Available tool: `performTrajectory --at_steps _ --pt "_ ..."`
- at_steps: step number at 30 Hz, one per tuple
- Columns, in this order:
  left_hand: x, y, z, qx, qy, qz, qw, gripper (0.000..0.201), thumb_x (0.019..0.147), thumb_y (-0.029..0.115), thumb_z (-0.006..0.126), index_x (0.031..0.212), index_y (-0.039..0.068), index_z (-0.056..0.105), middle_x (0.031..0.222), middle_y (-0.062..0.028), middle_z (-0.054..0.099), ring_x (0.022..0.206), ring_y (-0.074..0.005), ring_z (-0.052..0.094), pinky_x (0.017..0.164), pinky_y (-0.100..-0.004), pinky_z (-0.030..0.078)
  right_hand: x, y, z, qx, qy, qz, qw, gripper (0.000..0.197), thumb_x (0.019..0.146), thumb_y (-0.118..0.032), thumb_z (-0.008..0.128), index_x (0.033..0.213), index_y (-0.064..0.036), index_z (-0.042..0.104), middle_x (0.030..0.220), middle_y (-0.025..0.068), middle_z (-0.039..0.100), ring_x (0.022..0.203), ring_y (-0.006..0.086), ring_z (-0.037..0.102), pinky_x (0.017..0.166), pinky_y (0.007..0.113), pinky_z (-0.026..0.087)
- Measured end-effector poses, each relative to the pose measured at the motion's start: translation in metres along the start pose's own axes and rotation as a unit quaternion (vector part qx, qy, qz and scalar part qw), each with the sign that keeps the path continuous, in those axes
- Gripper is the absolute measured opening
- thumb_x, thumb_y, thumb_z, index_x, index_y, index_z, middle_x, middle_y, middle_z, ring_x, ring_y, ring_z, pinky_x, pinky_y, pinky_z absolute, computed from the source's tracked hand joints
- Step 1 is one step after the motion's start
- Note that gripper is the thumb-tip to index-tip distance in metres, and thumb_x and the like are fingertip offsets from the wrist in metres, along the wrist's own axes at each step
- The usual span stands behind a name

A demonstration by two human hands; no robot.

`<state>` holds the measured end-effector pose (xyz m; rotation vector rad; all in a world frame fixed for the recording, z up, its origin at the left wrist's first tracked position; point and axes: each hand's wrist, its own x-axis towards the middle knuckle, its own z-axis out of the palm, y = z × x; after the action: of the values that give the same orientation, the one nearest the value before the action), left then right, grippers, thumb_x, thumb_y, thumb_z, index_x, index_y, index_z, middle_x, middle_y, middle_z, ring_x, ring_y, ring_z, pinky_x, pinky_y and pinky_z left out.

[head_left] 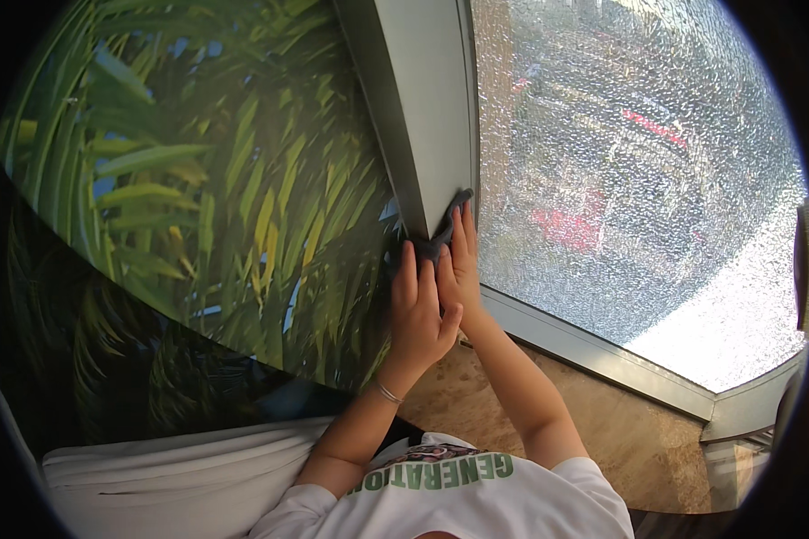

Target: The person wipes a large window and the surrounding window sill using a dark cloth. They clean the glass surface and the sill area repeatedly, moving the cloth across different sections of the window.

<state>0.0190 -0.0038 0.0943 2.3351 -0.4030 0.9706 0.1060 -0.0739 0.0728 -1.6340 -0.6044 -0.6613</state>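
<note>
A dark grey cloth (442,235) is bunched against the grey metal post (429,117) of a window frame. My left hand (417,310) presses the cloth at the post's left edge, fingers pointing up and thumb out to the side. Close beside it, my right hand (461,272) holds the cloth to the post's right side, next to the glass, with its fingers stretched along it. Parts of the cloth are hidden beneath my fingers. A thin silver bracelet (386,393) circles my left wrist.
Left of the post stands a large panel printed with green palm leaves (216,180). To the right is a textured window pane (620,180) with a grey lower frame (602,355). Below lies a brown marbled stone ledge (629,422); white fabric (171,481) is at lower left.
</note>
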Motion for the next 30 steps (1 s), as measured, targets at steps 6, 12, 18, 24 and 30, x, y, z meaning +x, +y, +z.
performTrajectory --at_steps 6,12,18,24,30 --pt "0.084 0.013 -0.013 0.075 0.084 0.099 0.989 0.072 0.093 0.048 0.036 0.137 -0.008 0.026 0.143 -0.0337 0.015 0.129 -0.0522 0.021 0.105 -0.055 0.021 0.093 -0.043 -0.015 0.014 0.015 -0.067 0.998 0.057 0.085 -0.008 0.043 0.141 -0.0092 0.031 0.149 0.0183 0.019 0.135 0.0421 0.018 0.111 0.047 0.014" --pt "0.089 0.005 -0.003 0.019 0.142 0.109 0.984 0.076 0.092 0.045 0.039 0.139 -0.01 0.015 0.142 -0.037 0.011 0.13 -0.0533 0.017 0.105 -0.0548 0.019 0.079 -0.021 0.003 0.006 0.053 -0.101 0.993 0.052 0.09 -0.016 0.037 0.14 -0.0049 0.027 0.148 0.0203 0.017 0.136 0.0411 0.016 0.111 0.049 0.013" --pt "0.011 -0.015 0.045 0.061 0.091 0.039 0.993 0.076 0.091 0.043 0.044 0.138 -0.011 0.016 0.14 -0.0396 0.013 0.129 -0.0535 0.021 0.104 -0.0547 0.023 -0.011 0.019 0.02 -0.037 0.072 -0.01 0.997 0.064 0.089 -0.028 0.053 0.139 0.001 0.025 0.146 0.022 0.021 0.134 0.0382 0.022 0.109 0.045 0.02" --pt "0.065 0.008 0.018 0.116 0.121 0.061 0.984 0.071 0.09 0.041 0.045 0.135 -0.011 0.026 0.138 -0.0395 0.018 0.126 -0.0554 0.024 0.102 -0.0562 0.024 0.036 -0.009 0.013 -0.03 0.089 -0.041 0.995 0.062 0.09 -0.03 0.049 0.139 0.0012 0.025 0.146 0.0235 0.021 0.135 0.0394 0.021 0.11 0.046 0.019" --pt "0.18 0.05 -0.037 0.145 0.245 0.132 0.949 0.068 0.087 0.035 0.053 0.135 -0.007 0.03 0.143 -0.03 0.022 0.129 -0.048 0.027 0.103 -0.0525 0.028 0.136 -0.06 -0.009 -0.017 0.066 -0.141 0.988 0.063 0.091 -0.03 0.047 0.14 0.0013 0.023 0.146 0.0235 0.02 0.135 0.039 0.02 0.11 0.046 0.018"
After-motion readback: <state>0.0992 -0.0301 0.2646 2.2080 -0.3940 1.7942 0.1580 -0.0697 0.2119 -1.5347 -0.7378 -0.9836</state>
